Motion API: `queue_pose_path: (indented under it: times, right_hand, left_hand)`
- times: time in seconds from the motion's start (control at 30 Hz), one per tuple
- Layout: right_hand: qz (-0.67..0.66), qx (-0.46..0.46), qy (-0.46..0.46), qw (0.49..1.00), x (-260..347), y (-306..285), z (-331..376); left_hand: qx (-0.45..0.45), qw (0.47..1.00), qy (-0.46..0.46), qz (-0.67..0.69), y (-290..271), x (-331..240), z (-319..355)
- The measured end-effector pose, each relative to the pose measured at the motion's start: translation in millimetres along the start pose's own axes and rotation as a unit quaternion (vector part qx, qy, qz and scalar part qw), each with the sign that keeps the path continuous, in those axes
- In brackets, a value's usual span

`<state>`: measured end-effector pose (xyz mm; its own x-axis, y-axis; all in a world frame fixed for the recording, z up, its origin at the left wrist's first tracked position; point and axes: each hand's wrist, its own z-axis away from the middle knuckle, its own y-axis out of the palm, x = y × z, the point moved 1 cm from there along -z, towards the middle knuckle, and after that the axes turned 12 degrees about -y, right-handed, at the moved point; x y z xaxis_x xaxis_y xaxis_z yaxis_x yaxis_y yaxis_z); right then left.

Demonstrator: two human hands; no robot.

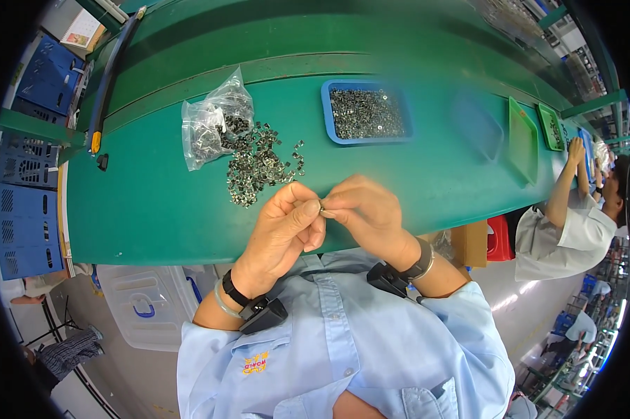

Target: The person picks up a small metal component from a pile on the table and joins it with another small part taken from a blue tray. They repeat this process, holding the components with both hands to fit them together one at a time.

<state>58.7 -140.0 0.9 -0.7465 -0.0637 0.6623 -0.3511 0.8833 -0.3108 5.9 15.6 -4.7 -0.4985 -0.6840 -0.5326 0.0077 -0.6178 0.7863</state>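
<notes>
Nearest is a light blue shirt (336, 325) with a small embroidered patch on its chest. Taking the meeting fingertips as the dial's centre, and 12 o'clock as straight away from the body, both forearms rise from the lower half, each with a dark band at the wrist.

At the centre, the left hand (287, 222) pinches a small metal part (322, 207) between thumb and forefinger, its other fingers curled in. The right hand (366, 209) closes its thumb and fingertips on the same part from the 3 o'clock side, so the hands meet there; the part is mostly covered, and its exact shape cannot be told. Both hands are over the near side of the green tabletop (168, 216).

At 10 o'clock, just beyond the left hand, a loose pile of small metal pieces (259, 167) spreads over the tabletop. Farther along the same line lies a clear plastic bag (207, 129), partly filled with similar pieces and touching the pile. At 1 o'clock sits a blue tray (327, 115) holding many small metal pieces.

Well off toward 2 o'clock is a shallow green tray (524, 143). Beyond, near 3 o'clock, a co-worker (563, 241) reaches over the tabletop.
</notes>
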Motion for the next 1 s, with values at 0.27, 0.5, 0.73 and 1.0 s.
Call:
queue_pose_path:
  times: [0.27, 0.5, 0.73, 1.0]
  right_hand:
    - [0.034, 0.001, -0.011, 0.999, -2.4, 1.7, 1.7]
    - [0.060, 0.010, 0.007, 0.998, -4.3, 1.0, 1.3]
    - [0.088, 0.016, -0.002, 0.996, -3.3, -0.1, 4.9]
    - [0.084, -0.005, -0.003, 0.996, -5.1, 0.2, 11.1]
  left_hand:
    - [-0.023, 0.999, 0.002, -0.049, -3.9, 0.4, -0.3]
    - [-0.041, 0.998, -0.019, -0.036, -1.8, -2.1, -0.5]
    - [-0.040, 0.997, -0.037, -0.055, -3.6, 0.8, -1.6]
    - [-0.034, 0.998, -0.028, -0.047, 1.2, 4.0, -2.2]
